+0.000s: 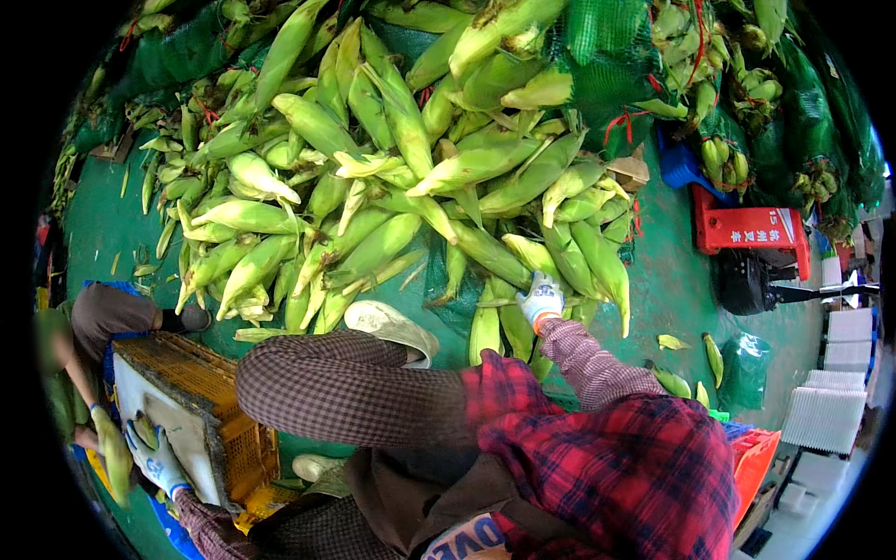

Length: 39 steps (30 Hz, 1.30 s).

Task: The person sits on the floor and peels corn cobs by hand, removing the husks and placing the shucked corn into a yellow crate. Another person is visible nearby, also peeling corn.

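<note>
Ears of corn in green husks (476,163) lie in a large heap in front of me. My right hand (541,301), in a white glove with an orange cuff, is closed on an ear of corn (494,254) at the near edge of the heap. More ears lie beside and beneath it. At the lower left, my left hand (159,459), also gloved, is over a white board (149,373) set against a yellow plastic crate (247,439). Its fingers curl by a small greenish-brown piece (146,429), whose kind I cannot make out.
A co-worker's forearm (78,373) is close to my left hand. Green mesh sacks (607,56) of corn stand behind the heap and at the far right. A red pallet jack (751,229) is at the right, with white slatted trays (823,411) nearer. Loose ears lie on the green floor (667,289).
</note>
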Each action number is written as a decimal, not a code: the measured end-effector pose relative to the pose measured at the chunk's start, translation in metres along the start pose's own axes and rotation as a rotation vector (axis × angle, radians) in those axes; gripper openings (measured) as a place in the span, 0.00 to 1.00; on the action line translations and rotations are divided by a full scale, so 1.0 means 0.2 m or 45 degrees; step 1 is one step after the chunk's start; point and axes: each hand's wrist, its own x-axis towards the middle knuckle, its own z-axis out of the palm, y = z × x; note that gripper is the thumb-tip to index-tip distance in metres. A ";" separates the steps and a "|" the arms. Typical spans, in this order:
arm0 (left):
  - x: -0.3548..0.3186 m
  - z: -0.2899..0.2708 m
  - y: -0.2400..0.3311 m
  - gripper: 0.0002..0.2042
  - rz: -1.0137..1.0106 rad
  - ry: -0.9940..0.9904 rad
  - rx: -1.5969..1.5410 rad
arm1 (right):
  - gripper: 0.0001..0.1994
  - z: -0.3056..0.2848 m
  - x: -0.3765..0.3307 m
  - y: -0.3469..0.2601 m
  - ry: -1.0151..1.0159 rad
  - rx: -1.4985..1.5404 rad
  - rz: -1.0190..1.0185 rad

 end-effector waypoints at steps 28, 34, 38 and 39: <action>0.00 -1.17 2.17 0.48 1.412 0.001 -0.840 | 0.22 -1.15 -0.42 -0.34 0.385 0.730 -1.734; 0.08 -1.12 2.22 0.43 1.399 0.240 -1.029 | 0.21 -1.09 -0.39 -0.61 -0.194 1.368 -1.932; 0.23 -0.96 1.85 0.41 1.162 0.216 -0.594 | 0.17 -0.67 -0.17 -0.58 -0.279 1.084 -1.739; 0.27 -0.90 1.73 0.41 1.064 0.197 -0.552 | 0.17 -0.50 -0.11 -0.51 -0.268 0.682 -1.579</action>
